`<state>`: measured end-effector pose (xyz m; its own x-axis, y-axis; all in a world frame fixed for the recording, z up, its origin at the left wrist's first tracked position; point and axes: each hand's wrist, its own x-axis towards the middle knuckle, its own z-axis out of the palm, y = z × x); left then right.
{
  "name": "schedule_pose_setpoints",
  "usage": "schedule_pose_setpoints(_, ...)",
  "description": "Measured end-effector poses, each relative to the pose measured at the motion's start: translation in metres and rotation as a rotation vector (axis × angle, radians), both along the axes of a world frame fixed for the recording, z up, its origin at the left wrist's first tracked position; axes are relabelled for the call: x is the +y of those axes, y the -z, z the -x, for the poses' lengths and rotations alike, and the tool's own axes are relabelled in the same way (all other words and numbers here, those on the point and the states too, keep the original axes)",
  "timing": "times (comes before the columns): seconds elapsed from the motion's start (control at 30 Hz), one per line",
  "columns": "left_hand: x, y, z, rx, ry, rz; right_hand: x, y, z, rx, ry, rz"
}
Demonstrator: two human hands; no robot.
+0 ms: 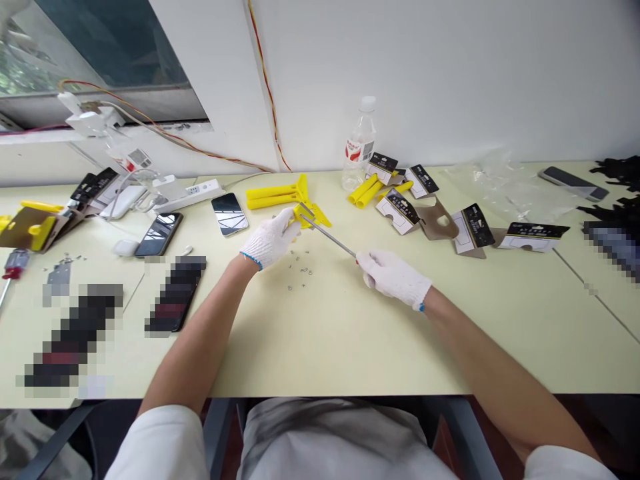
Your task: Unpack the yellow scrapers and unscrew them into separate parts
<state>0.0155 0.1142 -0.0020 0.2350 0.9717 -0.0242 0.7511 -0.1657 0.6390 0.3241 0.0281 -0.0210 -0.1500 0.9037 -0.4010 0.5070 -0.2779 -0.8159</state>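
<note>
My left hand (273, 239), in a white knitted glove, is closed on a yellow plastic scraper (302, 212), whose blade end shows past the fingers. My right hand (393, 275), gloved too, grips a screwdriver (334, 241); its handle is mostly hidden in the fist. The long metal shaft reaches left, and its tip meets the scraper or lies just over it; I cannot tell which. Several tiny screws (303, 270) are scattered on the table below my left hand. Just behind that hand lie more yellow scrapers (273, 193), handles pointing left.
Behind my right hand are yellow tubes (365, 192), a water bottle (353, 170) and black-and-white packaging cards (473, 230). Phones (230, 213), a power strip (193, 193) and another screwdriver (17, 263) lie to the left. Clear plastic bags (515, 187) rest at the back right.
</note>
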Motion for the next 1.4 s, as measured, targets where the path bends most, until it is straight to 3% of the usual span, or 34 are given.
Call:
schedule_pose_setpoints(0.13, 0.002, 0.005, -0.001, 0.022, -0.003, -0.013, -0.001, -0.005, 0.001, 0.142, 0.007, 0.073)
schedule_pose_setpoints(0.3, -0.001, 0.004, -0.001, -0.019, -0.013, -0.024, -0.002, -0.007, 0.005, -0.008, -0.002, 0.023)
schedule_pose_setpoints(0.47, -0.001, 0.003, -0.001, 0.023, -0.028, -0.038, -0.001, -0.003, 0.004, 0.090, -0.013, 0.032)
schedule_pose_setpoints(0.67, 0.000, 0.005, -0.002, 0.006, -0.016, -0.059, 0.001, 0.003, 0.005, -0.181, 0.028, -0.134)
schedule_pose_setpoints(0.83, 0.001, 0.008, -0.001, 0.017, -0.011, -0.058, 0.000, -0.001, 0.002, 0.018, -0.027, -0.011)
schedule_pose_setpoints(1.03, 0.001, 0.008, 0.000, 0.024, -0.019, -0.082, 0.000, -0.003, 0.005, -0.089, 0.009, -0.048)
schedule_pose_setpoints(1.23, 0.002, 0.010, -0.001, 0.001, -0.011, -0.055, 0.001, 0.005, 0.003, 0.036, 0.003, -0.011)
schedule_pose_setpoints(1.4, 0.000, 0.007, -0.003, 0.019, -0.023, -0.056, -0.001, 0.003, 0.006, -0.111, 0.038, -0.032)
